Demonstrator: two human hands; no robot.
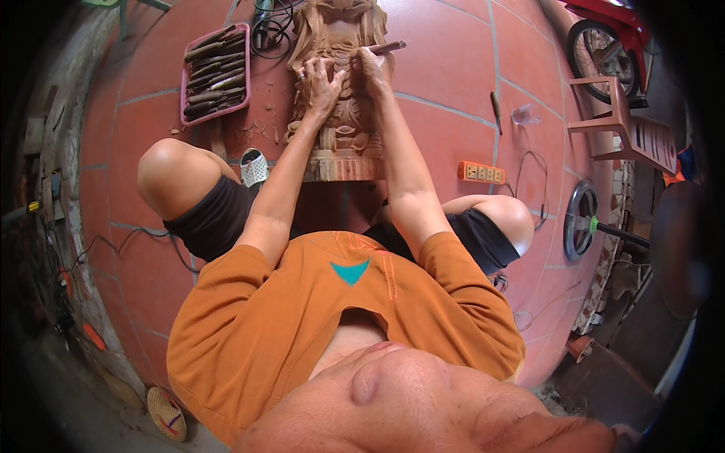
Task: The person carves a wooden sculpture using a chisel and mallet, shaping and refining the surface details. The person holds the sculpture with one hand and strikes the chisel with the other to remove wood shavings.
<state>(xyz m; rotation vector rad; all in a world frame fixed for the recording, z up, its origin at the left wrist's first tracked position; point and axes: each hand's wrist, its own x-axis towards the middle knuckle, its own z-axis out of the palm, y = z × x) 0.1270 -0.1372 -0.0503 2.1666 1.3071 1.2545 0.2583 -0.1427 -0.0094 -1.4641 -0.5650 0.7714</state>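
A carved brown wooden piece (347, 143) with deep relief lies in front of me between my knees, its flat sawn end nearest. My right hand (375, 69) is closed round a wood-carving chisel (394, 47); the handle sticks out to the right, and I cannot see the cutting tip. On the left part of the carving rests my left hand (322, 89), fingers apart and bent over the relief, a ring on one finger. Beside the carving, a pink plastic basket (183, 90) holds several dark-handled carving tools (217, 75).
Wood shavings (259, 130) litter the red tiles. To the right are a loose chisel (496, 109), a clear cup (525, 115), an orange power strip (482, 173), a plastic chair (621, 121) and a motorbike wheel (602, 57). Cables (272, 30) coil behind the basket.
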